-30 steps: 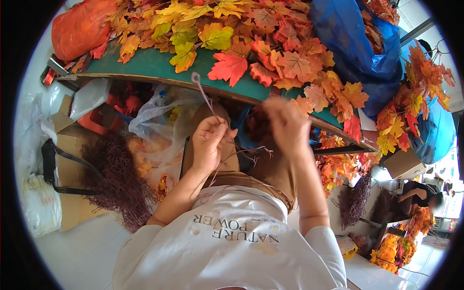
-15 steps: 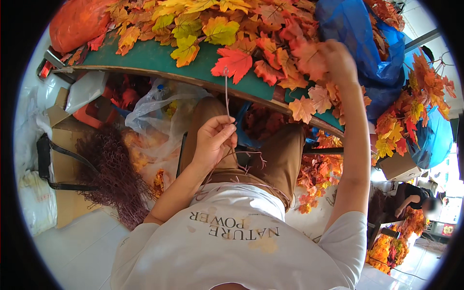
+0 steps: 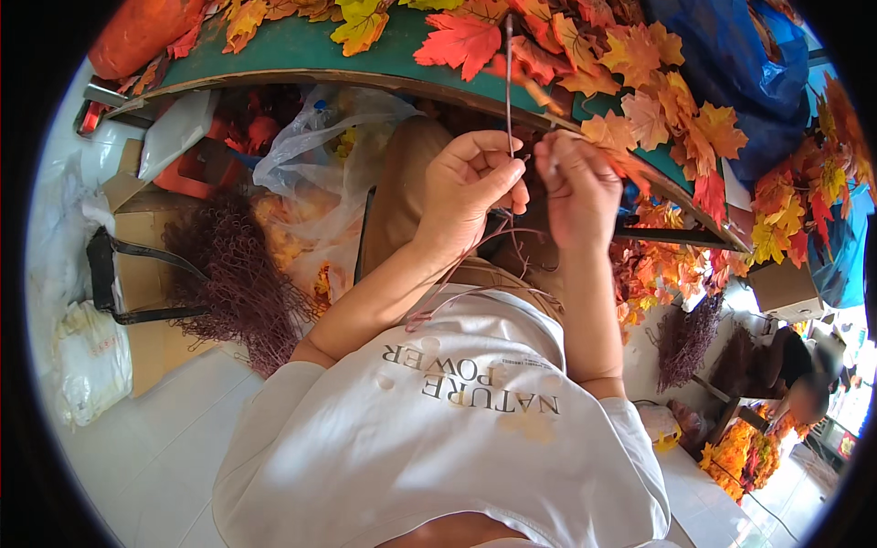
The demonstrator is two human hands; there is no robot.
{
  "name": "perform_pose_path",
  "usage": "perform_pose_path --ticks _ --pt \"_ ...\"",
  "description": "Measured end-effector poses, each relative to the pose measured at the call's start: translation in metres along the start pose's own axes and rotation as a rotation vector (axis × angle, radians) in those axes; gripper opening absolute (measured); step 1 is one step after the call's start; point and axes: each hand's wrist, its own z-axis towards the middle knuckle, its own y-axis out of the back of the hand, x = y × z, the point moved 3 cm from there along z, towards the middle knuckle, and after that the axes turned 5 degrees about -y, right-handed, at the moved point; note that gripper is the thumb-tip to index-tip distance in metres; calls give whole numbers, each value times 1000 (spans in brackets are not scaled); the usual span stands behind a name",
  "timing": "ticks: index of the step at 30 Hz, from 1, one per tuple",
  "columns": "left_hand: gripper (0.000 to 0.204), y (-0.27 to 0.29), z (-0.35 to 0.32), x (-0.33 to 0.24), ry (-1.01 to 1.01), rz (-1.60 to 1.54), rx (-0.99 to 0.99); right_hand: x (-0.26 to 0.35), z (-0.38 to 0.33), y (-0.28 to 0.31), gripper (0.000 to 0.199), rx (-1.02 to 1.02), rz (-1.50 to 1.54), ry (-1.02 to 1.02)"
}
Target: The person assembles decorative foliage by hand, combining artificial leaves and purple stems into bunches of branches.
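Observation:
My left hand (image 3: pixel 470 192) is closed around a thin purplish-brown artificial vine stem (image 3: pixel 509 91). The stem stands upright above the fist, with its tip over the green table; its branching tail hangs across my lap. Close beside it, my right hand (image 3: pixel 580 187) has its fingers pinched together. From those fingertips a motion-blurred orange artificial maple leaf (image 3: pixel 532 89) reaches up toward the stem. Red and orange maple leaves (image 3: pixel 644 123) lie loose on the table just beyond my right hand.
The green table (image 3: pixel 274 50) has a curved wooden edge ahead of my knees. Bundled purple-brown stems (image 3: pixel 233 265) lie at left by a cardboard box (image 3: pixel 146 274). Blue plastic bags (image 3: pixel 731 82) stand at far right. Another person (image 3: pixel 795 365) sits at right.
My right hand has come from the leaf pile back toward my left hand, bringing a leaf. My left hand has risen slightly with the stem, and the view has shifted.

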Motion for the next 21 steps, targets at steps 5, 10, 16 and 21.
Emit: perform_pose_path --ticks 5,10,16,21 --pt "15 -1 -2 8 4 -6 -15 -23 -15 -3 11 -58 174 -47" --pt "13 1 -2 11 7 -2 -39 -28 -18 -1 16 52 149 -106" --pt "13 5 -1 13 27 0 -31 -31 -17 2 14 17 151 -87" --pt "15 7 -1 14 28 0 -47 -28 -20 1 14 44 61 -29"
